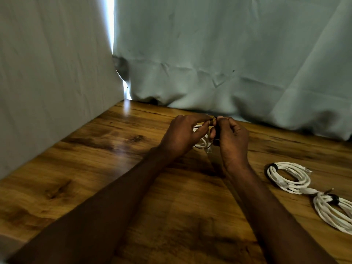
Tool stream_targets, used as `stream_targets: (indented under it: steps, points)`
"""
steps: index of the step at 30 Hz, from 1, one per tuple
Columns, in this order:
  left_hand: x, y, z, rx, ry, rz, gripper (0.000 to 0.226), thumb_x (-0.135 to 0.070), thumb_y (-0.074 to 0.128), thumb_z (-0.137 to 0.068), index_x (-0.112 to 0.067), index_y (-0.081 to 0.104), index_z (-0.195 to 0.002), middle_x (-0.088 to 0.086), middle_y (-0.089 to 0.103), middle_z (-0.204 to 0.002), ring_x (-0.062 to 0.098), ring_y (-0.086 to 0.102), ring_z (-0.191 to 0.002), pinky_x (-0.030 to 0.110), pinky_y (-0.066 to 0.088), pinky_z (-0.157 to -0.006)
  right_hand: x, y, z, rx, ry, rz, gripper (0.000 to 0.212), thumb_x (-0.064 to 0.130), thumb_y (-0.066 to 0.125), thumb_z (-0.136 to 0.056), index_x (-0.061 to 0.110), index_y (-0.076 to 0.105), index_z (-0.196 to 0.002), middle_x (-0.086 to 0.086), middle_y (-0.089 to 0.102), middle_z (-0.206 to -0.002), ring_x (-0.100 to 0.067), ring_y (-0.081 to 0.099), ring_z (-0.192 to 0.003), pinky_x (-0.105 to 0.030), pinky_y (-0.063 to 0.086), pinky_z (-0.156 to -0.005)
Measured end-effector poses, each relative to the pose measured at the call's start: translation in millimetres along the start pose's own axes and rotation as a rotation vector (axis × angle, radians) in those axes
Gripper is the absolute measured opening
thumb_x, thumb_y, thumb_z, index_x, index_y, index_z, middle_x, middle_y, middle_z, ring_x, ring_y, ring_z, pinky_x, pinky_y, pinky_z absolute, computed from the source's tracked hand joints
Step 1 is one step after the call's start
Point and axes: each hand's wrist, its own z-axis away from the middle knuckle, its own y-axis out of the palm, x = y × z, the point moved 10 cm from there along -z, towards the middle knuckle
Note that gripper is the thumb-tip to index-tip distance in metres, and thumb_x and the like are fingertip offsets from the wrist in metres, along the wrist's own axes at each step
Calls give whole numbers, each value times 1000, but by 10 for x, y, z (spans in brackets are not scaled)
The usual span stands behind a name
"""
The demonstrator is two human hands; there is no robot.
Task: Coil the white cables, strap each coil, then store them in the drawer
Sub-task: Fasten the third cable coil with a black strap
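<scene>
While both hands meet above the far side of the wooden table (99, 187), they work on a small white cable coil (202, 143) held between them. The left hand (182, 134) has its fingers curled around the coil, its thumb and forefinger pinching at the top. The right hand (231, 138) is curled too, its fingertips pinching a thin black strap (213, 119) right where the two hands touch. A clear plug on the cable's end hangs just below the hands, close over the tabletop.

To the right, well apart from the hands, two more white coils lie flat on the table. The nearer-to-centre coil (288, 177) has a black band round its upper left edge. The second coil (333, 212) sits just beside it toward the right edge, also banded in black. A pale cloth (228, 54) hangs behind the table.
</scene>
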Motion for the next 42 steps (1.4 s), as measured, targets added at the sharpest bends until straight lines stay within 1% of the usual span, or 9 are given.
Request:
stream_targets:
  steps: [9, 12, 23, 26, 30, 33, 37, 40, 42]
  points:
    - [-26, -15, 8, 0, 13, -9, 24, -29, 62, -97, -22, 78, -114, -9, 78, -101, 1, 71, -91, 18, 48, -76, -29, -8, -35, 24, 11, 13, 27, 16, 53, -106, 3, 65, -86, -9, 56, -58, -20, 50, -52, -21, 43, -51]
    - [-29, -24, 10, 4, 20, 6, 23, -26, 62, -97, -22, 78, -114, -9, 78, -102, 0, 71, -93, 19, 49, -77, -39, 12, -33, 41, 17, 13, 28, 17, 53, -106, 6, 66, -83, -9, 57, -58, -27, 50, -60, -28, 44, -56]
    - [5, 2, 7, 11, 9, 19, 25, -29, 62, -95, -21, 78, -112, -9, 78, -105, 2, 72, -97, 28, 55, -84, -31, 25, -10, 49, 29, 66, 27, 14, 53, -103, 3, 68, -83, -10, 56, -58, -19, 50, -55, -20, 41, -49]
    - [29, 10, 4, 13, -9, 15, 26, -31, 61, -95, -22, 78, -112, -8, 78, -104, 4, 72, -97, 34, 56, -84, -82, 23, -14, 52, 55, 85, 28, 12, 54, -101, -5, 67, -83, -10, 56, -57, -18, 50, -53, -21, 42, -49]
    - [37, 8, -6, 16, -22, 19, 22, -31, 61, -97, -24, 79, -107, -10, 78, -99, 2, 72, -94, 36, 56, -81, -103, 28, -20, 61, 102, 69, 13, 10, 55, -101, 4, 66, -105, -7, 60, -59, -18, 51, -45, -22, 40, -43]
    - [31, -4, -4, 22, -18, 37, 21, -29, 61, -97, -24, 79, -107, -12, 78, -98, -1, 71, -94, 31, 55, -81, -78, 37, -35, 89, 120, 45, 21, 5, 57, -100, 11, 64, -119, -10, 64, -70, -21, 55, -45, -22, 37, -40]
    - [24, 8, 1, 70, -19, 111, 17, -21, 63, -97, -21, 79, -103, -14, 77, -92, -2, 70, -91, 23, 52, -79, -133, -1, -44, 85, 179, 68, 17, 8, 62, -97, 6, 73, -110, -6, 70, -76, -19, 62, -55, -22, 40, -46]
    - [11, 34, 5, 120, -29, 194, 15, -17, 64, -98, -16, 79, -101, -10, 77, -94, 1, 71, -91, 25, 53, -81, -138, -48, -53, 65, 184, 77, 16, 10, 67, -93, 7, 76, -106, -6, 77, -89, -15, 69, -75, -25, 47, -58]
    - [21, 49, 10, 146, -36, 209, 16, -17, 63, -99, -15, 79, -100, -8, 78, -93, 5, 72, -90, 29, 55, -80, -164, -31, -40, 87, 223, 19, 14, 9, 69, -92, 7, 76, -105, -9, 77, -90, -17, 71, -78, -25, 49, -57]
